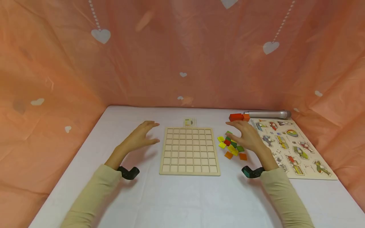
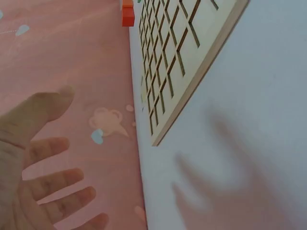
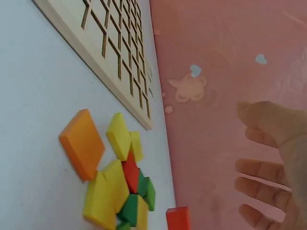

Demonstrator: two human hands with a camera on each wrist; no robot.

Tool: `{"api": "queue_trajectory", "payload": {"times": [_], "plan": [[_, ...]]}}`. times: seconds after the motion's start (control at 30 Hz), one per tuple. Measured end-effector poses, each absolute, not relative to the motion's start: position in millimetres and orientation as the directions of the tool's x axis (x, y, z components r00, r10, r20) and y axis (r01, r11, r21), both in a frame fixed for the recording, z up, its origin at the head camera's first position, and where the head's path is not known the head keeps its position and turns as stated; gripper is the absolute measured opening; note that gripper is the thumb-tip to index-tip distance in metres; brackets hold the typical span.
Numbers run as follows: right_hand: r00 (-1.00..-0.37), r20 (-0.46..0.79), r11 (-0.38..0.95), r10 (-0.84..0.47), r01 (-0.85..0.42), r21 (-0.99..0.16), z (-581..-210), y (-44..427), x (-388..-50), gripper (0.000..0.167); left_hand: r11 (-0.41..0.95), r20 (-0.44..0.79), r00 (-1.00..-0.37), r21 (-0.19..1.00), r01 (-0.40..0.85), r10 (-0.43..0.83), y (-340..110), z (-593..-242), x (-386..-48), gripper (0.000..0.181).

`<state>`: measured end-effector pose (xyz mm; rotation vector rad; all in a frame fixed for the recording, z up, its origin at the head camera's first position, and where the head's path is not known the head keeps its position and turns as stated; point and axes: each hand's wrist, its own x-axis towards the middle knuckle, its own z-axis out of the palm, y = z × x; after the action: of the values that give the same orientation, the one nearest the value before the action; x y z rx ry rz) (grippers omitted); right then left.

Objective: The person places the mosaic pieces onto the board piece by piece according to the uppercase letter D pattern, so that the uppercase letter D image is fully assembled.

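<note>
A pale wooden grid board (image 1: 189,172) with rows of square recesses lies flat between the two hands. My left hand (image 1: 141,137) hovers to its left, fingers spread and holding nothing; the left wrist view shows the same hand (image 2: 43,167) with its shadow on the table. To the right of the board is a loose pile of coloured square tiles (image 3: 81,143), in yellow, orange, red and green. Over the pile's right side my right hand (image 1: 246,134) is held in the air, fingers apart, touching no tile. Part of the pile is hidden beneath it in the head view.
Red and orange blocks (image 1: 236,117) stand at the back right beside a silver microphone-like rod (image 1: 268,114). A picture puzzle board (image 1: 310,174) lies at the right. Behind the grid board is a small printed card (image 1: 189,122). Pink cloth (image 1: 182,47) walls the white table.
</note>
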<state>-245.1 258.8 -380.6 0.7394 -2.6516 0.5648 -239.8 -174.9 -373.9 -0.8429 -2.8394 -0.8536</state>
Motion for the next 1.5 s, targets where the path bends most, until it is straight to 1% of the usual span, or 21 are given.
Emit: {"api": "queue_trajectory", "payload": {"times": [0.1,0.23,0.43,0.67,0.87,1.07,1.3,1.5], "plan": [[-0.840,0.378,0.782,-0.389,-0.518,-0.347,-386.7,260.1,-246.0,0.046,0.675,0.203,-0.836,0.508,0.536,0.510,-172.1,-380.5,-240.5,0.067],[-0.849,0.378,0.755,-0.371,-0.512,-0.409,-394.7,261.8,-248.3,0.046,0.644,0.205,-0.819,0.528,0.554,0.536,-169.0,-387.9,-241.5,0.074],[-0.838,0.413,0.723,-0.357,-0.527,-0.446,-406.2,264.0,-255.4,0.044,0.603,0.191,-0.788,0.548,0.580,0.585,-167.2,-397.7,-244.1,0.086],[-0.886,0.349,0.718,-0.305,-0.454,-0.527,-412.2,266.7,-262.0,0.043,0.578,0.123,-0.784,0.608,0.544,0.609,-165.7,-407.1,-248.1,0.096],[-0.904,0.314,0.700,-0.291,-0.425,-0.574,-416.0,267.9,-267.4,0.040,0.561,0.092,-0.765,0.625,0.543,0.638,-166.6,-417.2,-251.8,0.097],[-0.921,0.267,0.704,-0.285,-0.390,-0.594,-419.5,268.9,-273.4,0.038,0.603,0.034,-0.774,0.607,0.518,0.632,-168.3,-425.0,-251.3,0.096],[-0.955,0.167,0.736,-0.244,-0.294,-0.610,-422.3,271.0,-279.7,0.034,0.619,0.011,-0.776,0.595,0.512,0.631,-167.1,-428.7,-252.3,0.098],[-0.972,0.097,0.754,-0.216,-0.229,-0.616,-424.4,272.4,-284.8,0.033,0.623,0.020,-0.778,0.587,0.517,0.627,-167.3,-429.4,-253.9,0.097]]}}
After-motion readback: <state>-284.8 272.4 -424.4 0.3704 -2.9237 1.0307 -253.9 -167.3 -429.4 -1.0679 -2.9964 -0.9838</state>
